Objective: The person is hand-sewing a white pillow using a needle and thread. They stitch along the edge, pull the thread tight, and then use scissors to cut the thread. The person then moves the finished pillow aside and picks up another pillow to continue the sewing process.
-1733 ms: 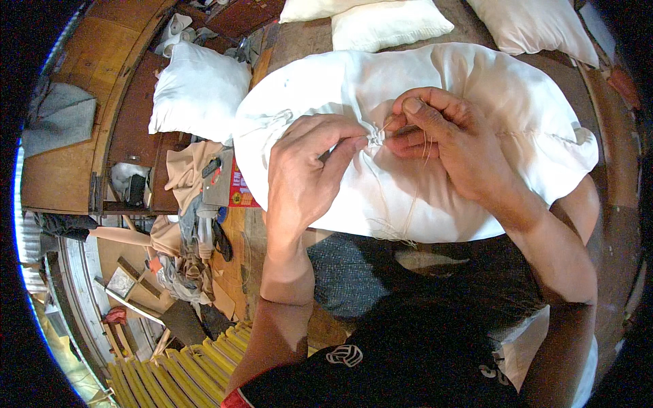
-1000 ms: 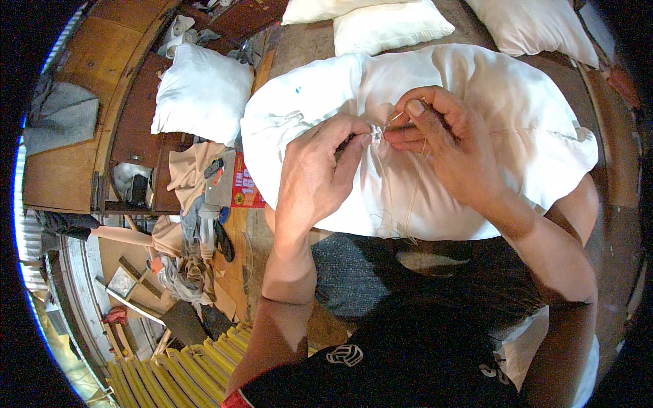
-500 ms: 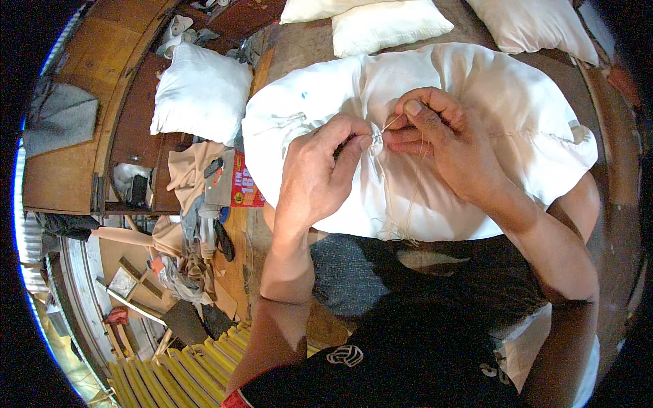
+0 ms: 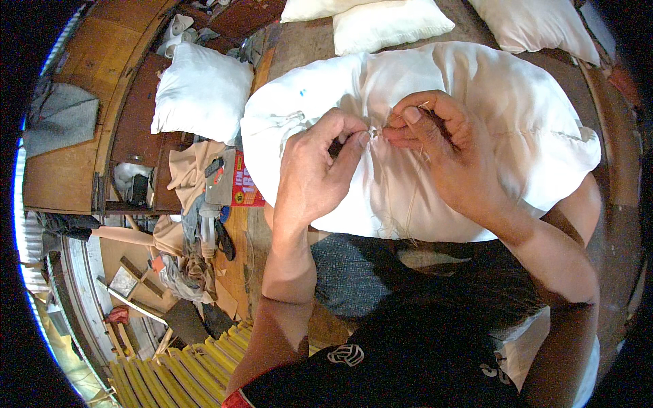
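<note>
A large puffy white satin cushion (image 4: 449, 183) lies across my lap, gathered at its middle. With thumb and forefinger my left hand (image 4: 316, 163) pinches a small tuft of the cloth at the gather. Close beside it, my right hand (image 4: 452, 146) is closed with curled fingers around a pale thin thread (image 4: 411, 211), whose loose strands trail down the cushion's front. Whether a needle is among the right fingers is too small to make out. Both hands' fingertips nearly meet at the gather.
A smaller white pillow (image 4: 204, 92) rests at the left, and more white pillows (image 4: 391, 27) lie at the back. A red and grey box (image 4: 238, 180) sits left of the cushion, near tan cloth (image 4: 190, 166). Yellow slats (image 4: 183, 374) run along the lower left, below a wooden cabinet (image 4: 64, 163).
The right hand's fingers have shifted slightly and curled lower toward the gather. The taut bit of thread above the gather no longer shows. My left hand keeps its pinch almost unmoved.
</note>
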`<state>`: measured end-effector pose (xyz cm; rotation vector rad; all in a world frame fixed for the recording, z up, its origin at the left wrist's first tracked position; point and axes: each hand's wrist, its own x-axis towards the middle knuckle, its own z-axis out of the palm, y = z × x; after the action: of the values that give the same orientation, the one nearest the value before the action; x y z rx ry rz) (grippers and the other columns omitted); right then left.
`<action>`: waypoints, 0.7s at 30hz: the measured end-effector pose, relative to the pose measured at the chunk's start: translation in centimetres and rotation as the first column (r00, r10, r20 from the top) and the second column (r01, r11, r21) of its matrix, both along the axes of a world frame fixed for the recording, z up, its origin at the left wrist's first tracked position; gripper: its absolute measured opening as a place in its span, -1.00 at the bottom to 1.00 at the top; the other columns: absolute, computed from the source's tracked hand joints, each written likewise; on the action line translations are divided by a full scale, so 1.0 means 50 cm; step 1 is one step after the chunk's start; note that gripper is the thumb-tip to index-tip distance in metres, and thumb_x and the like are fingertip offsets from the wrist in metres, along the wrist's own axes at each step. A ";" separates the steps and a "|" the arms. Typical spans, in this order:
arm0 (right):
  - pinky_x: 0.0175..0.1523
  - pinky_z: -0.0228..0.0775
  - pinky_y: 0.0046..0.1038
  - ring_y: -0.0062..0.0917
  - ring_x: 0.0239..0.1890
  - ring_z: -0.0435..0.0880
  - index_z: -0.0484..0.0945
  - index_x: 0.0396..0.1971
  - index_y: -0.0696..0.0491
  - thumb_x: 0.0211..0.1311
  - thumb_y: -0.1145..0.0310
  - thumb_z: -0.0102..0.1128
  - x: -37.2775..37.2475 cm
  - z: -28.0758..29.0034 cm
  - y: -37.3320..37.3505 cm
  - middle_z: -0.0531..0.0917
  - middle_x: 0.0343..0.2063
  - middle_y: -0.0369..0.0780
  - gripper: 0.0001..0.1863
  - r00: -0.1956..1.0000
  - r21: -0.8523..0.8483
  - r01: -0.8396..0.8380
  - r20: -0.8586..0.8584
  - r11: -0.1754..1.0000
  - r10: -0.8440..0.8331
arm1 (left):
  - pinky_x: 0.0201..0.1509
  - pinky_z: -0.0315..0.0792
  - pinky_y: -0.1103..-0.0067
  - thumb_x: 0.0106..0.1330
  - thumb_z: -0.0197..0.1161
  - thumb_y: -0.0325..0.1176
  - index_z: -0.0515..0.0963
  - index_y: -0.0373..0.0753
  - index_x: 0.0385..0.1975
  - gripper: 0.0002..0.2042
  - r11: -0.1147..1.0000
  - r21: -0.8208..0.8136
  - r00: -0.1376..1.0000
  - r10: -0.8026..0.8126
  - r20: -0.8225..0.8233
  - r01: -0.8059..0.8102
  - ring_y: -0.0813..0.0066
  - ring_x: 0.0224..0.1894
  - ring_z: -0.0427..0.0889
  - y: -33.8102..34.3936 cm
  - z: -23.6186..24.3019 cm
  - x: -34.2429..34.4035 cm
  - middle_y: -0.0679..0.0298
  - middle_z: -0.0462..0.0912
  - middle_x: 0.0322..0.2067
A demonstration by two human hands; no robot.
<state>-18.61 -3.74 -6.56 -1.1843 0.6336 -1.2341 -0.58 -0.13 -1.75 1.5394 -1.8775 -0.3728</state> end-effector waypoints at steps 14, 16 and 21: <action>0.04 0.59 -0.47 -0.53 -0.17 0.70 0.52 -0.12 0.19 0.51 0.29 0.00 -0.015 -0.002 -0.029 0.66 -0.22 -0.18 -0.74 0.969 0.194 -0.239 0.112 0.951 0.221 | -0.44 0.37 0.59 0.28 0.26 -0.52 0.58 -0.32 -0.35 -0.97 0.999 0.048 0.999 -0.005 -0.053 0.008 0.61 -0.57 0.46 -0.001 0.006 0.003 0.25 0.54 -0.62; 0.03 0.60 -0.48 -0.55 -0.18 0.69 0.53 -0.13 0.18 0.51 0.29 0.01 -0.015 -0.006 -0.031 0.66 -0.24 -0.19 -0.75 0.965 0.203 -0.252 0.125 0.946 0.230 | -0.44 0.37 0.61 0.29 0.26 -0.53 0.58 -0.33 -0.35 -0.97 0.998 0.058 0.996 -0.015 -0.093 0.021 0.65 -0.56 0.46 -0.001 0.005 0.002 0.28 0.56 -0.61; 0.00 0.61 -0.50 -0.56 -0.19 0.69 0.55 -0.15 0.17 0.51 0.28 0.02 -0.021 -0.004 -0.036 0.66 -0.26 -0.19 -0.75 0.947 0.207 -0.308 0.164 0.929 0.278 | -0.39 0.40 0.65 0.29 0.26 -0.54 0.58 -0.34 -0.34 -0.97 0.994 0.100 0.994 -0.025 -0.107 0.036 0.70 -0.50 0.50 0.004 0.021 -0.007 0.32 0.61 -0.57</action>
<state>-19.65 -5.56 -6.74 -0.9548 0.4659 -0.9475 -0.90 0.04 -0.69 1.5278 -1.8262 -0.5600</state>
